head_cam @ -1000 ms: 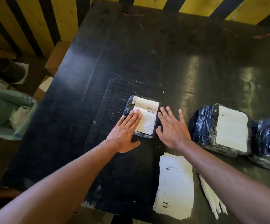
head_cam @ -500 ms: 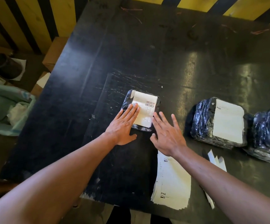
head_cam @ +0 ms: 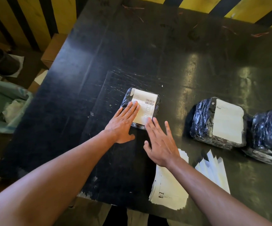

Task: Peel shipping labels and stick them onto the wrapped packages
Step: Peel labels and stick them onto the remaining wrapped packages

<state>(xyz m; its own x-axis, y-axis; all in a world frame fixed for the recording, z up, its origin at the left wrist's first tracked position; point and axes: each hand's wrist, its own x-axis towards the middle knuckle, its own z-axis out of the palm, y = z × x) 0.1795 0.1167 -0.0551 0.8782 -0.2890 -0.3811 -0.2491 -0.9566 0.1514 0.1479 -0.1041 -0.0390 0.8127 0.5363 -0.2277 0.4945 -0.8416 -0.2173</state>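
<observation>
Shipping label of white paper with a barcode (head_cam: 144, 108) lies stuck on a small black plastic-wrapped package (head_cam: 157, 104) near the middle of the dark scratched bench (head_cam: 99, 62). Left hand (head_cam: 121, 124) lies flat, fingers (head_cam: 132, 110) straight and together, pressing the label's left side. Right hand (head_cam: 160, 142) is spread wide, holding nothing, fingertips at the label's near corner. A stack of white label sheets (head_cam: 167, 190) sits at the near edge; two more wrapped packages (head_cam: 216, 121) lie toward the right edge

Frame center: left hand (head_cam: 121, 126) flat on label (head_cam: 144, 106) atop package (head_cam: 141, 108). Right hand (head_cam: 160, 142) flat, fingertips at label's lower edge. Label stack (head_cam: 169, 190) lower center; two packages right.
</observation>
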